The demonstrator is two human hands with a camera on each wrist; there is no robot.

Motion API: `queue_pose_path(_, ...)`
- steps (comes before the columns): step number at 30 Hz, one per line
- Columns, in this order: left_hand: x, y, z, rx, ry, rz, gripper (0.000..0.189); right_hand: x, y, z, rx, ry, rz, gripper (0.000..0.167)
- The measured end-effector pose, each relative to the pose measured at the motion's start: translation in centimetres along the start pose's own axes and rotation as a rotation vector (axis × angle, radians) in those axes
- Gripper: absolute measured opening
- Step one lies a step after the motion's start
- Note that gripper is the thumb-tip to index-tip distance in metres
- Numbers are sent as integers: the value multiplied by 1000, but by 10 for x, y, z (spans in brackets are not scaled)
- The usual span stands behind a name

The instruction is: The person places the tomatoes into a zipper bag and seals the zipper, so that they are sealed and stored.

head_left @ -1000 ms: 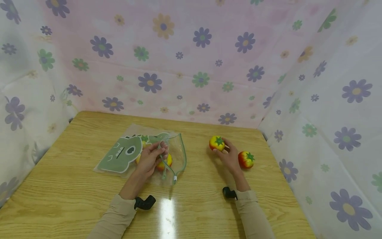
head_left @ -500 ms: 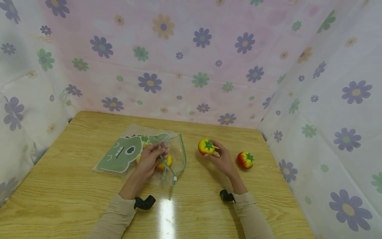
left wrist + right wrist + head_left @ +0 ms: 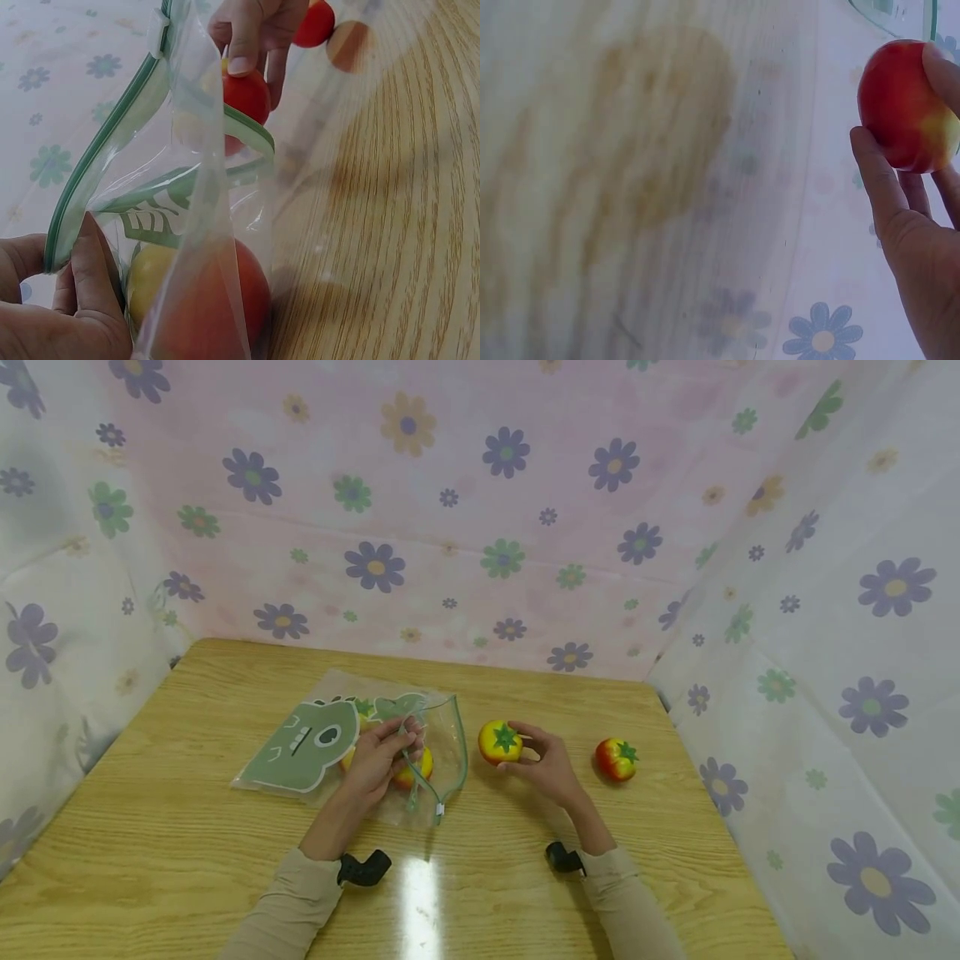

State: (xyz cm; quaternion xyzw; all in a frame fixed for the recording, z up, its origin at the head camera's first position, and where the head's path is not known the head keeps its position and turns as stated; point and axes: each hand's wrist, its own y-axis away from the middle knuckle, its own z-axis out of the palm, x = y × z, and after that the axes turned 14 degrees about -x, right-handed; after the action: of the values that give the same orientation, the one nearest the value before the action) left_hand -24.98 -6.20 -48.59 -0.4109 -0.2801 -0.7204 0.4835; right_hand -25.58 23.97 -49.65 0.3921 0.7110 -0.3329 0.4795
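Yellow-red fruit [image 3: 500, 742] has been carried leftward, away from the second fruit [image 3: 617, 760] on the table [image 3: 495, 893], and is held near the mouth of the clear bag [image 3: 333, 756]; the approach is judged nearly complete, insertion not yet made. It is clamped by the right hand [image 3: 547, 768], thumb and fingers spread around it. The bag's edge is pinched by the left hand [image 3: 375, 764], fingertips close together.

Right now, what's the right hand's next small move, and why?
Probably ease the red-and-yellow toy tomato leftward into the clear zip bag. The right hand grips it just outside the mouth, the left hand pinches the bag open, and similar toy fruit shows inside.
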Motion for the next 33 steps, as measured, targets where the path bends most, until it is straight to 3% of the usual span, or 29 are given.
queue_pose_path(17, -1, 3, 1, 5, 9, -12, 41, -5, 3, 16, -61, -36, 35, 64)
queue_pose_path(33, 0, 2, -1, -14, -2, -5, 39, -13, -1, 28, -146, -23, -4, 62)
